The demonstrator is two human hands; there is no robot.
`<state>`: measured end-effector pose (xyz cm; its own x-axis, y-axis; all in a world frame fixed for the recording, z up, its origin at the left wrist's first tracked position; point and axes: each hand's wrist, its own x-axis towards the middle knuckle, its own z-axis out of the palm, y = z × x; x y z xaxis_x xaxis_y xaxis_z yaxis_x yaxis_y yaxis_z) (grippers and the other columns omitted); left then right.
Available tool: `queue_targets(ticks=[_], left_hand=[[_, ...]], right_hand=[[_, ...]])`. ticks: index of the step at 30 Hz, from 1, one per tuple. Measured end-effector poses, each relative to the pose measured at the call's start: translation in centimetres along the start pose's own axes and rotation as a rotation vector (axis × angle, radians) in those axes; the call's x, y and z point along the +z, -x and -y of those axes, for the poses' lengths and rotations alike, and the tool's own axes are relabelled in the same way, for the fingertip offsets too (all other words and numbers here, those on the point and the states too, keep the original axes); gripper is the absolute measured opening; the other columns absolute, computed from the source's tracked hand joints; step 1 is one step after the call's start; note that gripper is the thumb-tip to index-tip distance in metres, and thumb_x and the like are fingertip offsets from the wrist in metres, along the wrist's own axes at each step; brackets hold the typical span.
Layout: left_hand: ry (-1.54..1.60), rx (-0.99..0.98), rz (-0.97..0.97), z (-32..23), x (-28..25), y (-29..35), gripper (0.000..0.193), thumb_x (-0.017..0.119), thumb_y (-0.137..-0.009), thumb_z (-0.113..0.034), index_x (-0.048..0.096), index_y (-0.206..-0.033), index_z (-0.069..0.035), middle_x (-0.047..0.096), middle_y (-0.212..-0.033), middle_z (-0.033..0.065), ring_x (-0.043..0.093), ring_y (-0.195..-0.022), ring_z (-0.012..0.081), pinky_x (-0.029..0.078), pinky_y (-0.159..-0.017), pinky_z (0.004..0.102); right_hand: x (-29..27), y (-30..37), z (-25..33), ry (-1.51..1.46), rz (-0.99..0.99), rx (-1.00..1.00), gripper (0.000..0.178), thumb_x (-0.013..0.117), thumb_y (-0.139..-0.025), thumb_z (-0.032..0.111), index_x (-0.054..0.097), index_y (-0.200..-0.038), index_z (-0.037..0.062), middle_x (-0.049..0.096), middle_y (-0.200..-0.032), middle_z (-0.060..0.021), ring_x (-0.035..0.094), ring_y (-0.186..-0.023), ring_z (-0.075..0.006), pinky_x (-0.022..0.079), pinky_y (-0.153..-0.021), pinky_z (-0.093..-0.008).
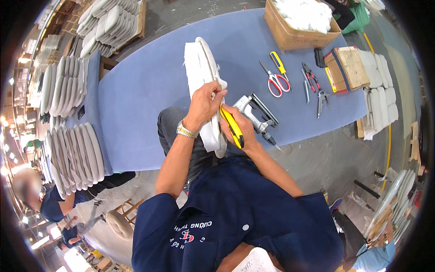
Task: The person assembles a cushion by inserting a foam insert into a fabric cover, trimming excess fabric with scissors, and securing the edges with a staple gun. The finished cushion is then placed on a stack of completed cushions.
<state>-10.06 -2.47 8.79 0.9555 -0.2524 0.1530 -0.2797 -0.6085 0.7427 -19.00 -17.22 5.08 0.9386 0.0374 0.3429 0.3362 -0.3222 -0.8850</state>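
I'm watching the left hand [205, 105] pinching the cushion [209, 60], the right hand [244, 126] gripping a yellow knife [232, 126]. Cushion's seeming light, soft; I'm favouring its rim.

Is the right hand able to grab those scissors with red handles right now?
Probably not straight away: the right hand is holding a yellow-and-black tool. The scissors look close enough, with the silver staple gun lying between.
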Motion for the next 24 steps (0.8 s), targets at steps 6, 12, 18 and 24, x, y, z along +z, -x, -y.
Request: queue_targets(ticks=[6,12,18,24], left_hand=[[0.647,-0.33,0.021,2.9,0.5,-0.6,0.018,0.064,-0.102,-0.015,0.053,-0.091,-0.006,0.069,-0.08,0.0029,0.06,-0.067,0.007,0.045,-0.059,0.0222],[0.779,-0.378,-0.014,4.7,0.9,-0.4,0.019,0.065,-0.102,-0.019,0.053,-0.091,-0.009,0.069,-0.078,0.0028,0.052,-0.058,0.0034,0.035,-0.05,0.0188],[0.847,-0.414,-0.011,4.7,1.1,-0.5,0.021,0.066,-0.101,-0.02,0.052,-0.089,-0.01,0.068,-0.076,0.003,0.053,-0.059,0.0047,0.036,-0.051,0.0192],[0.95,-0.444,0.002,4.7,1.1,-0.7,0.019,0.066,-0.101,-0.018,0.054,-0.088,-0.012,0.067,-0.079,0.0034,0.058,-0.064,0.0088,0.038,-0.054,0.0204]], right_hand=[[-0.4,0.2,0.2,-0.151,-0.015,0.169,0.036,0.068,-0.094,0.011,0.06,-0.128,0.003,0.073,-0.097,-0.0127,0.072,-0.081,-0.019,0.055,-0.072,-0.0291],[0.0,0.1,0.1,-0.145,-0.017,0.145,0.036,0.068,-0.094,0.017,0.058,-0.127,0.0065,0.072,-0.093,-0.0141,0.073,-0.074,-0.0293,0.056,-0.065,-0.0361],[-0.1,0.4,0.4,-0.092,0.019,0.171,0.035,0.068,-0.093,0.014,0.059,-0.126,0.0054,0.073,-0.091,-0.0138,0.073,-0.074,-0.0265,0.056,-0.067,-0.034],[-0.4,2.0,1.0,-0.055,0.058,0.196,0.034,0.068,-0.094,0.013,0.059,-0.126,0.0057,0.071,-0.085,-0.0116,0.07,-0.067,-0.0235,0.054,-0.064,-0.0321]])
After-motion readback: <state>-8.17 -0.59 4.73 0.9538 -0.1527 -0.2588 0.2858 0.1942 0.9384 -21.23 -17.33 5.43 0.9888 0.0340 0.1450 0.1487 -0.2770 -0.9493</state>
